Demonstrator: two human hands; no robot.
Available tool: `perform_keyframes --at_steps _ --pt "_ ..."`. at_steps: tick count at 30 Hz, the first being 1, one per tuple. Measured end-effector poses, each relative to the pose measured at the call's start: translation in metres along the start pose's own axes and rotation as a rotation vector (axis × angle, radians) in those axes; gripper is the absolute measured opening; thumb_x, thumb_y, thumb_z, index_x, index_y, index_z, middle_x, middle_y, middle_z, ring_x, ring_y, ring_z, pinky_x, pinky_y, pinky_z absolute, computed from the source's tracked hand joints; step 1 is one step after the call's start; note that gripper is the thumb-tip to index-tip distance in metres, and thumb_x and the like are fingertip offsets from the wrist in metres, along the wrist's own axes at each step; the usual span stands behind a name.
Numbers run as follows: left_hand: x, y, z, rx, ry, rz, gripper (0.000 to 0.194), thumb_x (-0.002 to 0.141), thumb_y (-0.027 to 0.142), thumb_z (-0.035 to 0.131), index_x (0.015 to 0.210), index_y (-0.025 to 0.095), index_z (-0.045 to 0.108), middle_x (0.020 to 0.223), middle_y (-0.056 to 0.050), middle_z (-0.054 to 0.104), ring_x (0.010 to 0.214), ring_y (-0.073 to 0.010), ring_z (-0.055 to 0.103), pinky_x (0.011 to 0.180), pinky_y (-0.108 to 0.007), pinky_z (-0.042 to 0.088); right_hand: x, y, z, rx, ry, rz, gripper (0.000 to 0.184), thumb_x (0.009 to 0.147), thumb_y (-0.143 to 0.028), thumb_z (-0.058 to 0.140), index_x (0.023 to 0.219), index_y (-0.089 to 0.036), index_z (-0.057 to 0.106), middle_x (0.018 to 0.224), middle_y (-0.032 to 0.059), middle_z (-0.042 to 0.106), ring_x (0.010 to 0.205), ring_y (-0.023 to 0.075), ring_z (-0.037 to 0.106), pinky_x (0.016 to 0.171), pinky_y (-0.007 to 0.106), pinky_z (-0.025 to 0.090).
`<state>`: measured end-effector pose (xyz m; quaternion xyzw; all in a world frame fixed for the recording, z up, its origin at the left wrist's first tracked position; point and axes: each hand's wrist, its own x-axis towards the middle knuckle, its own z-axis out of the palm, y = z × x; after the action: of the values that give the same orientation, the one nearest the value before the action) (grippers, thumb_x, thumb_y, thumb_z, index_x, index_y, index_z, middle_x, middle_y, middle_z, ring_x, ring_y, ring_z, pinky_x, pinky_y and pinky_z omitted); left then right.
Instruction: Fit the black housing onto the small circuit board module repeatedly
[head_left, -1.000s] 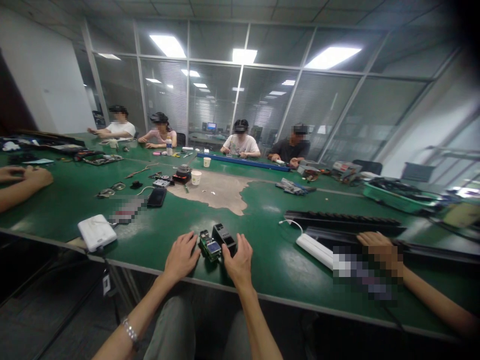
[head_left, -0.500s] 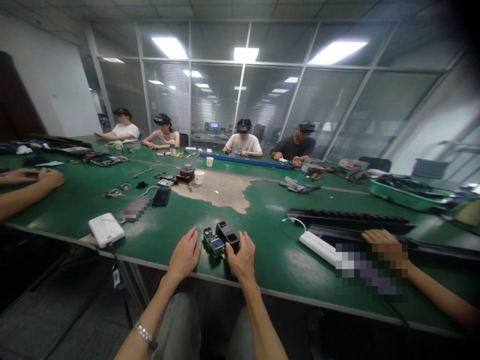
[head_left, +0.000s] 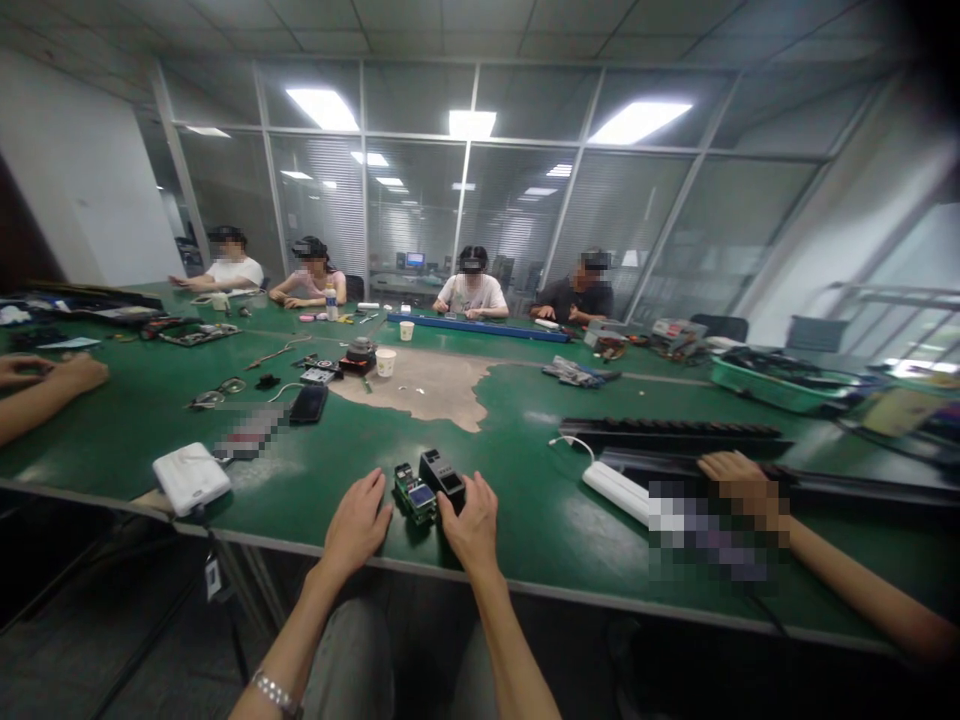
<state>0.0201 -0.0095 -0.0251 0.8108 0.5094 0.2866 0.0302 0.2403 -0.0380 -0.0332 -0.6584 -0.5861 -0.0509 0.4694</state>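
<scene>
My left hand rests on the green table with its fingers stretched out and nothing in it. Just right of its fingertips lies a green circuit board module with a small bluish screen facing up. Beside that module is a black plastic case with small openings in its face. My right hand is round the near end of this case, thumb on the left and fingers along the right side. The hand hides the case's lower right part.
A white power bank sits left at the table edge. To the right lie a white power strip and black rails, with another person's hand there. Paper cups stand farther back; several people sit opposite.
The whole view has shifted a little, so the table and objects appear slightly farther left. Both hands, the module and the case keep nearly the same positions to one another.
</scene>
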Motion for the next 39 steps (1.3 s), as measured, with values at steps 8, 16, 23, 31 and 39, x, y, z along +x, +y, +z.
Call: perform_keyframes --at_steps 8,16,23,31,39 --pt "0.002 0.005 -0.006 0.029 -0.027 -0.008 0.044 0.094 0.033 0.047 0.134 0.016 0.053 0.144 -0.013 0.051 0.131 -0.0266 0.046 0.111 -0.045 0.036 0.010 -0.012 -0.011 0.178 0.010 0.152 0.054 0.087 -0.054 0.052 0.114 -0.009 0.063 0.132 0.0231 0.056 0.125 0.0320 0.051 0.105 0.048 0.038" --pt "0.002 0.007 -0.008 0.023 -0.029 -0.025 0.044 0.093 0.033 0.049 0.134 0.017 0.053 0.144 -0.013 0.050 0.131 -0.0274 0.045 0.110 -0.046 0.036 0.014 -0.061 -0.029 0.198 -0.005 0.077 0.048 0.087 -0.052 0.056 0.112 -0.012 0.064 0.135 0.0207 0.055 0.127 0.0298 0.050 0.108 0.045 0.037" --pt "0.001 0.008 -0.011 0.032 -0.020 -0.026 0.043 0.093 0.032 0.051 0.134 0.018 0.052 0.143 -0.012 0.051 0.131 -0.0272 0.046 0.110 -0.045 0.036 -0.001 -0.070 -0.012 0.131 -0.010 0.051 0.049 0.086 -0.050 0.057 0.112 -0.009 0.063 0.132 0.0244 0.055 0.125 0.0330 0.051 0.106 0.049 0.038" --pt "0.002 0.009 -0.012 0.035 -0.044 -0.033 0.047 0.093 0.031 0.049 0.137 0.018 0.049 0.144 -0.013 0.050 0.132 -0.0276 0.045 0.110 -0.045 0.036 -0.005 -0.073 -0.008 0.084 -0.044 0.005 0.044 0.085 -0.044 0.060 0.114 -0.011 0.062 0.136 0.0242 0.052 0.129 0.0333 0.047 0.105 0.049 0.040" --pt "0.002 0.007 -0.007 0.028 -0.028 -0.033 0.049 0.092 0.032 0.049 0.139 0.019 0.047 0.146 -0.012 0.049 0.134 -0.0281 0.041 0.110 -0.046 0.036 -0.023 -0.055 -0.001 0.038 -0.098 -0.005 0.050 0.083 -0.044 0.062 0.121 -0.010 0.060 0.134 0.0237 0.054 0.130 0.0344 0.047 0.106 0.052 0.039"
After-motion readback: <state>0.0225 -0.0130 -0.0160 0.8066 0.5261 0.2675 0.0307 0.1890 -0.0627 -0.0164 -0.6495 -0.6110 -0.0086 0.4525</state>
